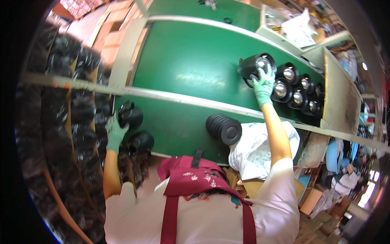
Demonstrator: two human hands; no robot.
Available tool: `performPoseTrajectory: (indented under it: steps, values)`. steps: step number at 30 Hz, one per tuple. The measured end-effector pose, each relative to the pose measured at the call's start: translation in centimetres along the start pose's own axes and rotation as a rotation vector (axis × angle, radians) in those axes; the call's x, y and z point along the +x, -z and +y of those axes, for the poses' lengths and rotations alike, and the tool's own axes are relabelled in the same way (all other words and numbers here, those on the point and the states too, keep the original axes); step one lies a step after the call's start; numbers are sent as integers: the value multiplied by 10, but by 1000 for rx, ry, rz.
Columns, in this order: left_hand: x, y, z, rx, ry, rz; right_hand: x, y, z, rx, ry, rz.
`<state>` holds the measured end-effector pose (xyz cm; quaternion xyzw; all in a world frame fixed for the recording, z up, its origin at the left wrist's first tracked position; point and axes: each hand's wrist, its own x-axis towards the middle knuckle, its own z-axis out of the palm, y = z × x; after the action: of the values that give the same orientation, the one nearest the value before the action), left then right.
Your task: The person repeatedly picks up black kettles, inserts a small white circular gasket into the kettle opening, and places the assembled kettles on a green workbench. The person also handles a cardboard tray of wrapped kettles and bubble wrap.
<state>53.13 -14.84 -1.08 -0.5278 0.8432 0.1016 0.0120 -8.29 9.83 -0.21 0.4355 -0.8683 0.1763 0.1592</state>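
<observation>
Both my hands wear pale green gloves. My left hand (115,132) grips a black jug-like vessel (133,116) at the left end of the green bench, its fingers closed on the side by a loop like a handle. Just below it lies a second black vessel (142,141) on its side. On the far strip, my right hand (264,84) is closed on the rim of another black jug-like vessel (248,67), lying tilted with a shiny metal inside showing. To its right, several similar vessels (297,96) stand in two rows, their silvery insides facing me.
A stack of round black lid-like discs (224,129) lies near the bench's front edge, beside a white plastic bag (260,150). A pale rail (183,99) divides the green surface. Plastic-wrapped black goods (57,118) fill the left side; a board (343,93) bounds the right end.
</observation>
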Motion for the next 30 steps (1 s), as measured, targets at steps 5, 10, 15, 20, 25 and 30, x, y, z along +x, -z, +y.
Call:
performPoseTrajectory:
  steps: [5, 10, 15, 20, 25, 30]
  values:
    - [11, -1, 47, 146, -259, 90, 20, -63, 51, -340, -110, -215]
    - [-9, 21, 179, 108, -829, -37, 6, -48, 64, -35, -55, -192]
    - [-34, -24, 218, 126, -1079, -231, -57, 115, 54, 274, 180, -211]
    - [-58, -2, 251, 96, -1022, -157, -229, 317, 98, 484, -286, 265]
    - [-92, 18, 341, -207, -1329, -245, -504, 443, 111, 184, -1108, 1044]
    - [-196, -2, 447, -225, -1716, -608, -776, 384, 66, 90, -1736, 761]
